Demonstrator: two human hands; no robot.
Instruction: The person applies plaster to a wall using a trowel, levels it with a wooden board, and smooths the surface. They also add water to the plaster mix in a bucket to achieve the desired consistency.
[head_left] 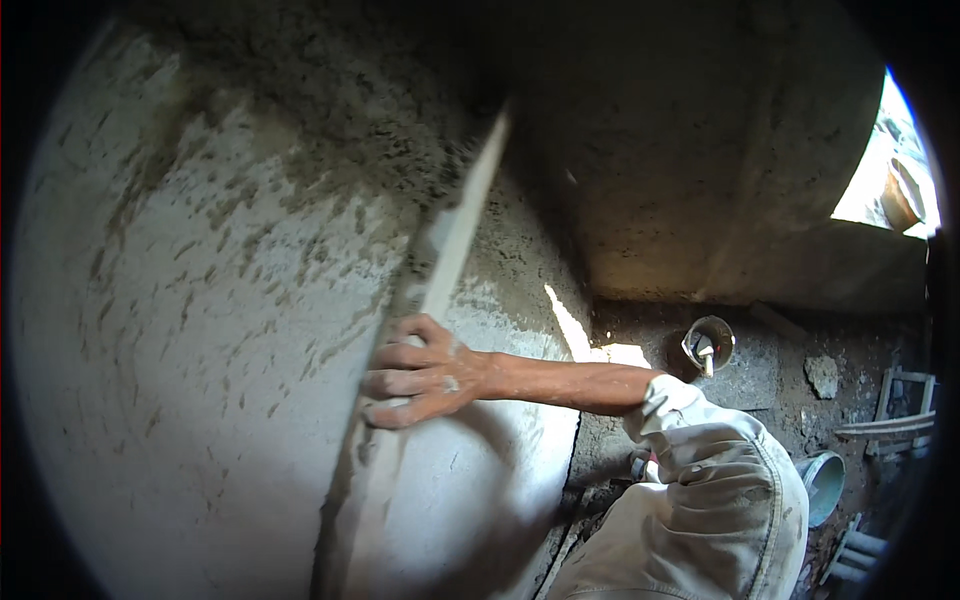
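My right hand (420,377) reaches in from the lower right, its fingers curled over a long, pale straightedge (461,225) held at a slant against the plastered wall (180,380). The thumb is hidden. The upper end of the straightedge is blurred and reaches into the dark corner above. Wet grey plaster coats the upper wall in rough patches, with a darker strip along the straightedge. My left hand does not show.
On the rough floor (640,330) at the right stand a bucket (718,332) with something pale inside and a second, pale bucket (825,490). A broken chunk (821,376) and wooden frames (895,408) lie nearby. A bright opening (870,190) is at the upper right.
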